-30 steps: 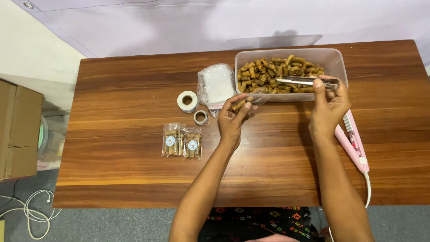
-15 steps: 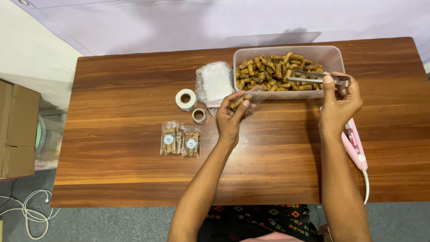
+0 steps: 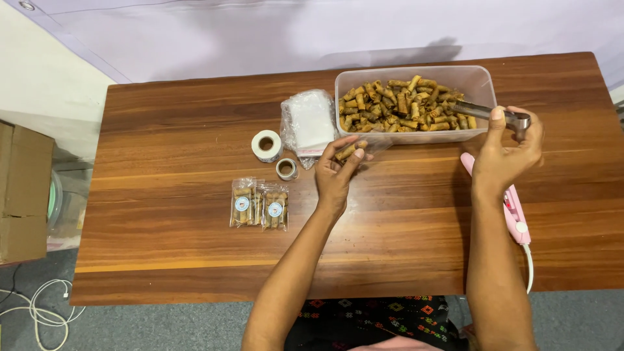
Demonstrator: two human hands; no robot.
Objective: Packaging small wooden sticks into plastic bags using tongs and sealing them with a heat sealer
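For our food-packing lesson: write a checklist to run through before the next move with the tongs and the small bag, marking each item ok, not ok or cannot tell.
1. Right hand grips tongs: ok.
2. Tong tips over the rolls in the tub: ok.
3. Tongs hold a roll: cannot tell, tips are among the pile.
4. Left hand holds the bag near the tub: ok.
5. Bag mouth open toward the tub: cannot tell, clear film is hard to see.
6. Sealer on the table, away from both hands' path: ok.
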